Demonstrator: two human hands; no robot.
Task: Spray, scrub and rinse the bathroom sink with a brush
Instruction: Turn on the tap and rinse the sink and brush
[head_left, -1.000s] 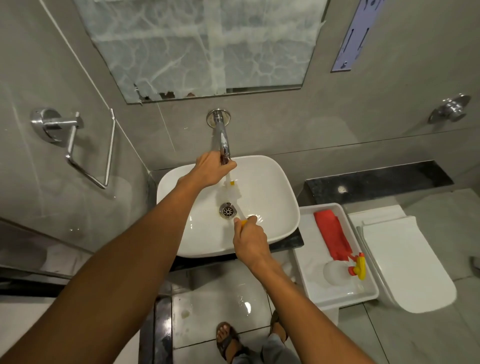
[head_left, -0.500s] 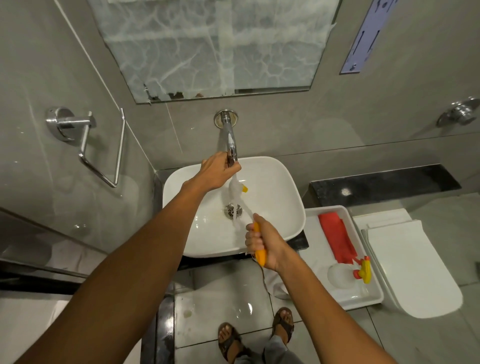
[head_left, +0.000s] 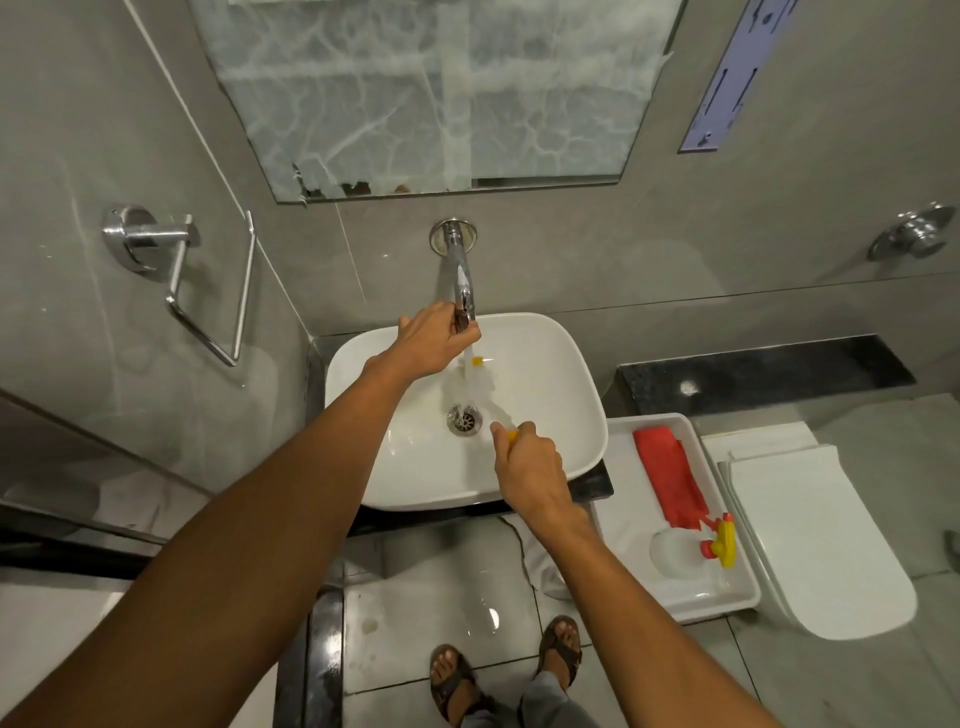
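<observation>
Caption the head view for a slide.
Left hand on the tap, right hand rinsing the brush over the sink.

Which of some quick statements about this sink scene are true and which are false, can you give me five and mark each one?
1. The left hand is on the end of the tap. True.
2. The right hand holds a brush over the sink. True.
3. The spray bottle stands on the toilet lid. False: it lies in the white tray.
4. The red cloth lies in that tray. True.
5. A towel hangs on the towel holder. False: it is bare.
</observation>
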